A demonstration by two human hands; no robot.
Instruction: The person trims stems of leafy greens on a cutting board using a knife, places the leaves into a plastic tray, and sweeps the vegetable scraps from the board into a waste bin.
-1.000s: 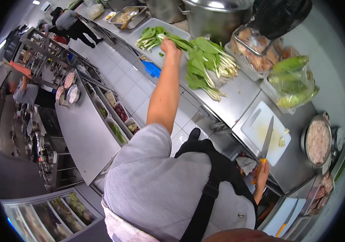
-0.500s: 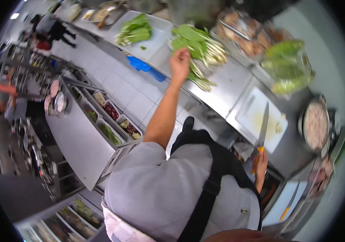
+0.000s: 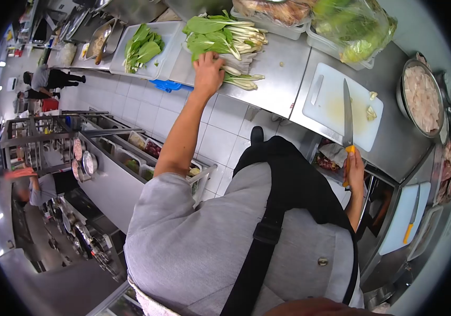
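Observation:
My left hand [image 3: 208, 75] is at the near edge of a pile of leafy greens [image 3: 226, 37] with long white stalks, its fingers curled round some of them. The fingertips are partly hidden among the leaves. In my right hand [image 3: 355, 167] is a long knife [image 3: 348, 116] with a yellow handle, my fingers wrapped round that handle. The blade lies over a white cutting board [image 3: 336, 84] that has small pale scraps [image 3: 371, 112] on it.
A white tray [image 3: 170, 60] with more greens [image 3: 143, 48] adjoins the pile. Bagged green vegetables [image 3: 349, 26] and a bowl of pale meat pieces [image 3: 421, 97] stand behind the board. Another knife [image 3: 411, 221] lies on a second board [image 3: 394, 231]. Co-workers [image 3: 51, 79] stand farther off.
My left hand has come down onto the greens from just above them. My right hand still holds the knife over the board. The whole view has shifted and turned.

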